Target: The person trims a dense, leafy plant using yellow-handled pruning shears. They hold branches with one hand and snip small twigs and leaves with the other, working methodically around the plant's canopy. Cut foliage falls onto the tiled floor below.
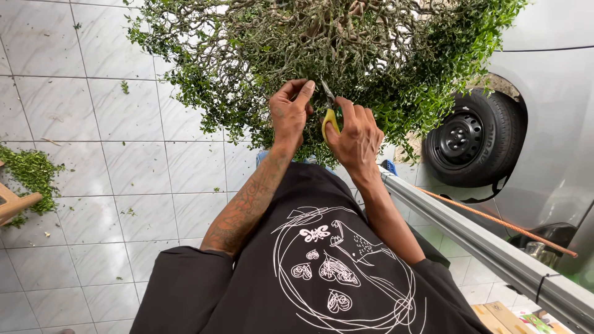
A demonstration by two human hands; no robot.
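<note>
A dense small-leaved shrub (346, 49) with twisted bare twigs fills the top of the head view. My left hand (289, 111) pinches a twig among the leaves at the plant's near edge. Beside it, my right hand (356, 139) grips yellow-handled pruning scissors (330, 114), whose blades point up into the twigs next to my left fingers. Both forearms reach up from my black printed shirt (315, 266).
The white tiled floor (124, 185) carries a heap of green clippings (31, 176) at the left, next to a wooden piece (15, 204). A silver car with a black wheel (473, 139) stands at right. A grey metal rail (489, 247) and an orange rod (495, 222) run diagonally.
</note>
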